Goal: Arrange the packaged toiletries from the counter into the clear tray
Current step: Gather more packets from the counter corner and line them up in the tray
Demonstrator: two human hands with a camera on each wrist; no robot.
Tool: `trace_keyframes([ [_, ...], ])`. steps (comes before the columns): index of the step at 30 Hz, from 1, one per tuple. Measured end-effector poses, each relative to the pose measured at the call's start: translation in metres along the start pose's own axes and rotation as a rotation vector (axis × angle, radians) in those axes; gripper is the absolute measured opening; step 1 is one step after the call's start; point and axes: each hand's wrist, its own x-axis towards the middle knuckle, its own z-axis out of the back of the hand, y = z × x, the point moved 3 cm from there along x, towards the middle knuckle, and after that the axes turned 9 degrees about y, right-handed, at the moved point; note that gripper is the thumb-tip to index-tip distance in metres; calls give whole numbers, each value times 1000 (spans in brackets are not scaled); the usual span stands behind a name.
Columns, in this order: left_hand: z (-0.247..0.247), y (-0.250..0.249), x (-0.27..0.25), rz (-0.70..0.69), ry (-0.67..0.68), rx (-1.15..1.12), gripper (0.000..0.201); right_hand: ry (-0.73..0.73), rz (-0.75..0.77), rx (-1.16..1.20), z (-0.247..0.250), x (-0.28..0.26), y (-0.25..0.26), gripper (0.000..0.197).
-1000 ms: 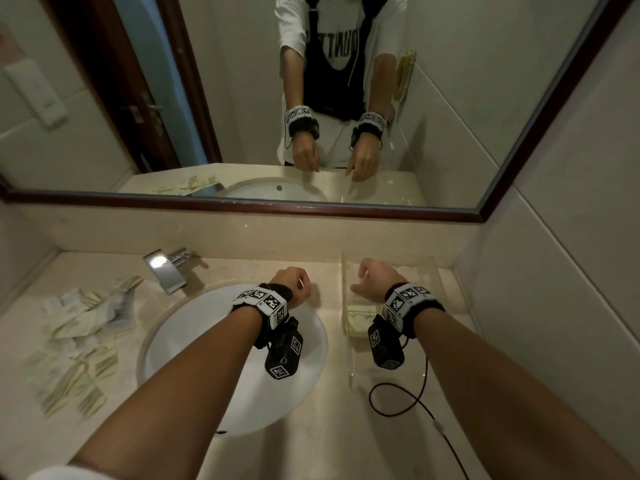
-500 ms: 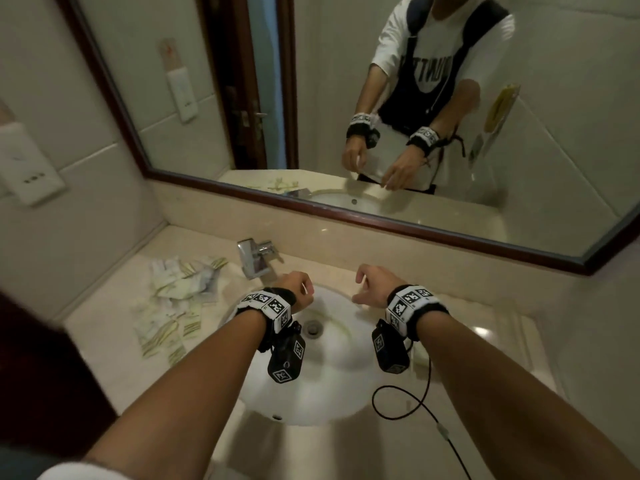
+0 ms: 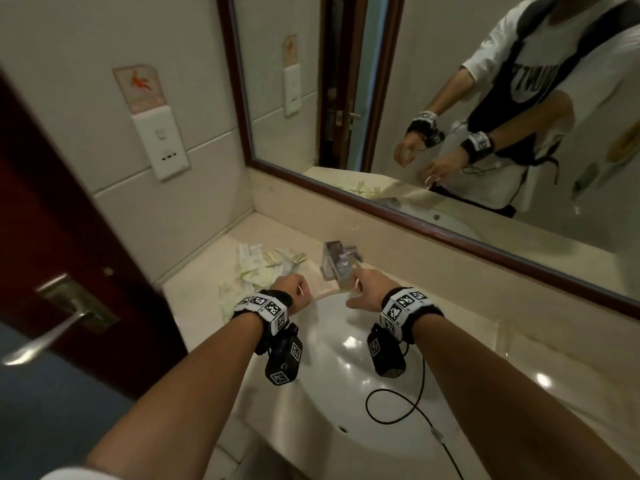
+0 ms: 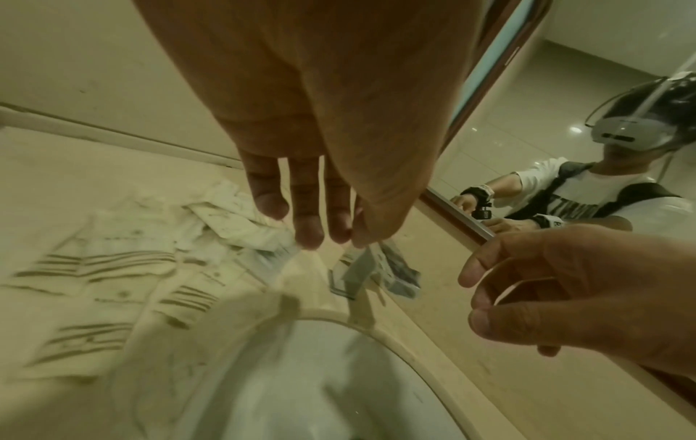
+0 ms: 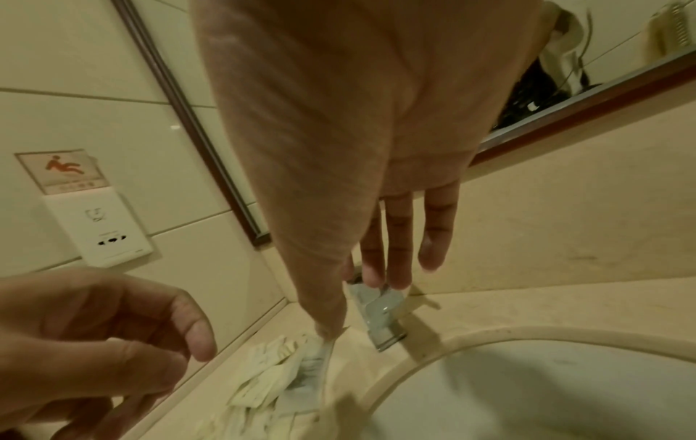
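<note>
Both our hands are empty: the left hand [image 3: 290, 292] hangs with fingers loosely extended above the tabletop [image 3: 204, 275], the right hand [image 3: 367, 292] relaxed and open over the sink [image 3: 346, 375] near the faucet [image 3: 337, 263]. The packaged toiletries [image 3: 258, 270] lie in a loose overlapping heap just beyond the left fingertips [image 4: 309, 238], left of the faucet. We judge them light, flat, crinkly sachets, likely slippery; pinching one by an edge or corner should work. The clear tray is not in view; blur hides finer detail.
</note>
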Motion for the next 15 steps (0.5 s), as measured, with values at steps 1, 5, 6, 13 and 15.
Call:
trace_keyframes([
  [1,6,10,0,14,-9,-13,5,11,14,-14,-2,8,9,36],
  [5,24,47,2,70,-26,-55,13,64,53,-27,-9,35,41,37],
  [6,28,55,2,81,-27,-60,11,73,61,-34,-11,41,49,38],
  [13,54,100,10,145,-25,-85,23,109,115,-56,-18,76,91,33],
  [15,59,107,12,154,-26,-87,22,106,123,-68,-19,82,98,33],
])
